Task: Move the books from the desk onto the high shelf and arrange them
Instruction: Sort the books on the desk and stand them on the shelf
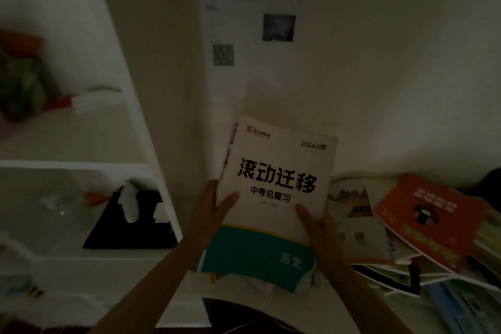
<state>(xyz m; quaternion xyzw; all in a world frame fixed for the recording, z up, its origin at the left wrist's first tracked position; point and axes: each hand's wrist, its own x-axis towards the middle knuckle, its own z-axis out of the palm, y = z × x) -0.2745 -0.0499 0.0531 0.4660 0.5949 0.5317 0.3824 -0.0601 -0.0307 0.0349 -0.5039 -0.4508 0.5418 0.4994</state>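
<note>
We have one white-and-teal book lifted off the desk, cover facing us, held above the pile; left hand grips its left edge with the thumb on the cover, right hand grips the lower right edge the same way, so both hands are clamped on it. For the carry, we judge it best to keep both grips until the book's bottom edge rests on the shelf to our left, then stand it upright against the side wall and slide it flush; it looks like a floppy softcover, so we support the spine. Counts: one book in hand, one orange book on top of the desk pile to the right, one book with a building picture beside it, and more under them, too dim and overlapped to count. Two hands, two shelf boards visible.
</note>
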